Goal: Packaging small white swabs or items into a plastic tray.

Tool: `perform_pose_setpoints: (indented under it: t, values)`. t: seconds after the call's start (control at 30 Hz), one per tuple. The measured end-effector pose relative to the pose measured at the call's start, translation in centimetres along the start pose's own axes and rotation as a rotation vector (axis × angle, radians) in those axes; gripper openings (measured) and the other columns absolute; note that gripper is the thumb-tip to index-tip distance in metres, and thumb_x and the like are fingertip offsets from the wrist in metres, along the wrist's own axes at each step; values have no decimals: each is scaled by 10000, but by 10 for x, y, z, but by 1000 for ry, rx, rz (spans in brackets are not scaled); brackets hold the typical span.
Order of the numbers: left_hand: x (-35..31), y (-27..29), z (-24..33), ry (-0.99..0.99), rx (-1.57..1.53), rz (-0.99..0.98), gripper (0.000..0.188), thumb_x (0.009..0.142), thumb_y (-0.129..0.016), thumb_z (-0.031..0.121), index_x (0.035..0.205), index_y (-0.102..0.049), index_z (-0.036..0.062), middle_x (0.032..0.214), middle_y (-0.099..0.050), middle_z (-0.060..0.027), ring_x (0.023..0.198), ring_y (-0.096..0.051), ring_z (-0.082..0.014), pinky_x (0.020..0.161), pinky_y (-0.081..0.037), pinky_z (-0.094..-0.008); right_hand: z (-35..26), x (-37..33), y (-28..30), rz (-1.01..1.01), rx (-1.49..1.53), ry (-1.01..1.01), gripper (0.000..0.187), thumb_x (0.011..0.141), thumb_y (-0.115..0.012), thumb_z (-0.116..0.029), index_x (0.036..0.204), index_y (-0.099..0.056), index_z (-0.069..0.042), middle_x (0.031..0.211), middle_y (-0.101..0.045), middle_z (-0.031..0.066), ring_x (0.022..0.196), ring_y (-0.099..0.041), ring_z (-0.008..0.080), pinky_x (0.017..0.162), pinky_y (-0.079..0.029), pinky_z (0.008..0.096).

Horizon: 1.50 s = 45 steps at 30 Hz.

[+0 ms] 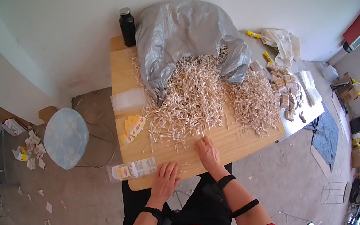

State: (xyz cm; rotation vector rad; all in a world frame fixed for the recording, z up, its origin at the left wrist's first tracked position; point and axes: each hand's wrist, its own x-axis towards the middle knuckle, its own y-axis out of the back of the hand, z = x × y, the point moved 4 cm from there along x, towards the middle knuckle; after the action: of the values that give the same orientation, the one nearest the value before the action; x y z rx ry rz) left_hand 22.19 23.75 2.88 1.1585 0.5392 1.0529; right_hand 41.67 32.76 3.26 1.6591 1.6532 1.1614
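Note:
A large heap of cotton swabs [191, 96] spills across the wooden table [239, 152] from under a grey plastic bag [184, 26]. At the heap's near edge my right hand [209, 153] is closed, fingertips drawn together among the swabs; whatever is between them is too small to make out. My left hand [166, 179] rests near the table's front edge, fingers stretched out and lying flat. A few loose swabs lie between the two hands. Beside the left hand is a clear plastic packet [141, 168] with a yellow and white label.
Yellow printed cards [133, 127] lie at the table's left side, and a black bottle [128, 28] stands at the far left corner. On the right, a white surface [301, 110] holds small bundles [286, 90]. A blue-covered stool [66, 138] stands left of the table.

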Motion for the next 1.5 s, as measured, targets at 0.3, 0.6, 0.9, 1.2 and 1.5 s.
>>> perform_pose_setpoints:
  t: [0.3, 0.6, 0.9, 1.2, 1.5]
  values:
    - [-6, -7, -2, -46, 4, -21, 587, 852, -684, 268, 1360, -497, 40, 1368, -464, -95, 1326, -387, -274, 1152, -312, -431, -31, 12, -22, -25, 36, -133, 145, 876, -651, -206, 867, -596, -72, 952, -590, 114, 875, -637, 343, 686, -527, 463]
    - [-8, -9, -6, -56, 9, -66, 595, 864, -676, 267, 1375, -474, 37, 1388, -438, -98, 1348, -358, -283, 1163, -294, -433, 15, -12, 13, -168, 161, 15, 119, 830, -704, -143, 908, -654, -69, 916, -626, 122, 820, -643, 339, 692, -521, 432]
    - [-7, -6, -5, -51, -72, -44, 586, 861, -677, 244, 1367, -471, 32, 1389, -429, -93, 1350, -349, -293, 1162, -292, -442, 1, -33, 16, -109, 199, 55, 156, 812, -717, -133, 942, -660, -69, 967, -622, 102, 886, -644, 315, 714, -531, 416]
    - [-6, -7, -5, -51, -13, -78, 622, 881, -656, 300, 1401, -450, 28, 1433, -424, -102, 1382, -334, -294, 1178, -264, -471, -19, -30, -20, -138, 269, 101, 55, 826, -698, -92, 874, -682, -70, 875, -618, 103, 815, -645, 342, 677, -527, 416]
    - [-6, -9, -5, -31, 67, -93, 744, 848, -682, 368, 1444, -411, 14, 1492, -376, -124, 1423, -303, -316, 1189, -219, -521, -51, 4, -28, 2, 100, 23, 64, 839, -697, -148, 875, -678, -99, 954, -615, 87, 849, -651, 321, 678, -530, 420]
